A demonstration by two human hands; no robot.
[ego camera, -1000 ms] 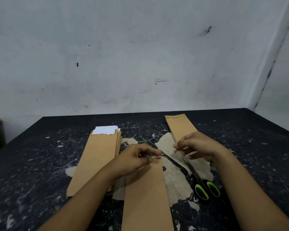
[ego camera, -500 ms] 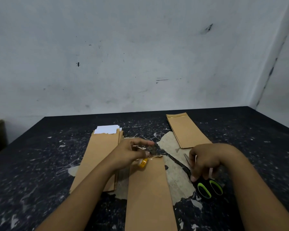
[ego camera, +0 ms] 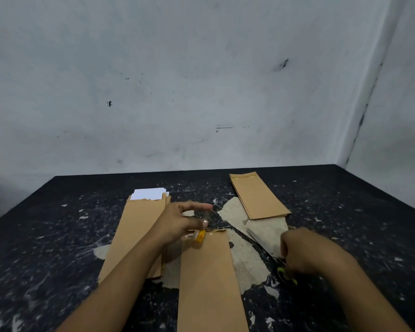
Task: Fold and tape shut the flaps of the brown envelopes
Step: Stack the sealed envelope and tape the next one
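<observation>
Paper this thin bends and slides easily: the envelope [ego camera: 209,279] lies flat on the counter [ego camera: 58,248], best held down near its far flap. Left hand [ego camera: 180,224] pinches the tape roll [ego camera: 199,235] there; right hand [ego camera: 304,255] grips scissors [ego camera: 267,248].

I see a dark, paint-flecked surface [ego camera: 58,236] with torn pale patches [ego camera: 247,259] (worn through, ragged edges), a scuffed grey-white wall [ego camera: 177,92] behind, and a corner seam [ego camera: 359,121] at right
</observation>
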